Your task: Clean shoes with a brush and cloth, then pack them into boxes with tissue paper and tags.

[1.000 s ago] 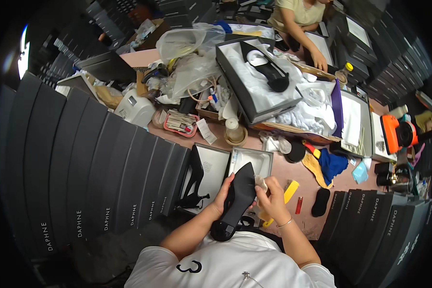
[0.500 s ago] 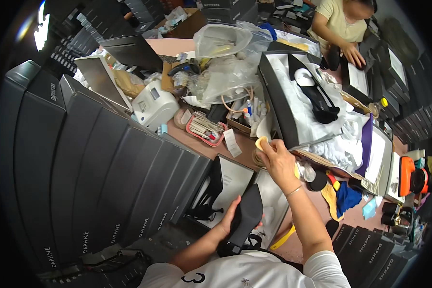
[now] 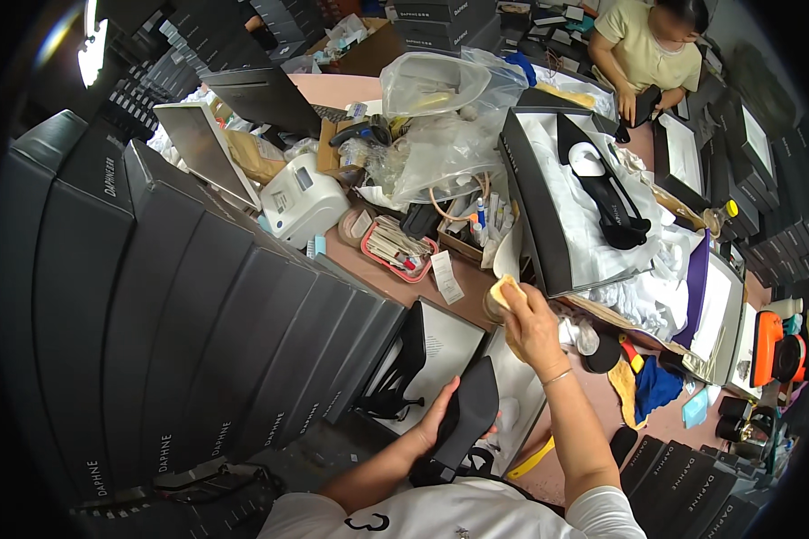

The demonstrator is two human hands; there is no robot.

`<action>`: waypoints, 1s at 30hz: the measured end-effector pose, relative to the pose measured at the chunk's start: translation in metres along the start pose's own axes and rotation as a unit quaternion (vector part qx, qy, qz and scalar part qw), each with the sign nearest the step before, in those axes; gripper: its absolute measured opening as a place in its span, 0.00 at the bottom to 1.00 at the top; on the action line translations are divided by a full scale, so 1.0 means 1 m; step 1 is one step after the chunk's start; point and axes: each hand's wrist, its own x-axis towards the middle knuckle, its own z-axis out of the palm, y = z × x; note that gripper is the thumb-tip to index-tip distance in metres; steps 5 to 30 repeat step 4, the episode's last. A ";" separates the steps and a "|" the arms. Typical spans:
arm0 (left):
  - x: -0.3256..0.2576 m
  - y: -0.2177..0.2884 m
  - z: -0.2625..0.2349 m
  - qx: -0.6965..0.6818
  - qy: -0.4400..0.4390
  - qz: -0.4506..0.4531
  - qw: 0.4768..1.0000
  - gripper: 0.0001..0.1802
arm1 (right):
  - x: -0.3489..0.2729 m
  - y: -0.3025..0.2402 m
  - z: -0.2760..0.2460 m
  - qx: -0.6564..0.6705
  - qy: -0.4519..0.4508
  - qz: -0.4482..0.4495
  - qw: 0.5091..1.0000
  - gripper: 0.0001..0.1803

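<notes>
My left hand (image 3: 434, 420) is wrapped round a black pointed shoe (image 3: 474, 404), held low before me with its dark sole turned up. Between the fingers of my right hand (image 3: 536, 340) is a folded yellow cloth (image 3: 509, 291), pinched just above a small round jar (image 3: 493, 309). The cloth hides part of the jar, and I cannot tell whether they touch. Just beyond the held shoe lies an open shoe box (image 3: 521, 395) with white lining. Another black heeled shoe (image 3: 411, 355) rests in the box part to its left.
Stacked dark shoe boxes (image 3: 198, 332) line the left side. Farther right, a large open box (image 3: 535, 207) holds a black shoe on white paper. A white label printer (image 3: 301, 202) and a pink basket (image 3: 397, 251) stand beyond. Across the table sits a co-worker (image 3: 652, 54).
My right hand has drawn slightly back toward me with the cloth. The whole view has shifted a little. The co-worker's hands have lifted a dark thing off the boxes.
</notes>
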 end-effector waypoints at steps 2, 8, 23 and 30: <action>-0.005 0.001 0.006 0.003 0.014 -0.004 1.000 0.45 | -0.002 0.000 0.005 -0.018 -0.006 -0.019 1.000 0.24; -0.007 0.001 0.007 0.020 0.011 0.007 1.000 0.45 | -0.007 0.008 0.011 -0.013 -0.026 -0.015 0.999 0.26; -0.007 0.001 0.007 0.020 0.011 0.007 1.000 0.45 | -0.007 0.008 0.011 -0.013 -0.026 -0.015 0.999 0.26; -0.007 0.001 0.007 0.020 0.011 0.007 1.000 0.45 | -0.007 0.008 0.011 -0.013 -0.026 -0.015 0.999 0.26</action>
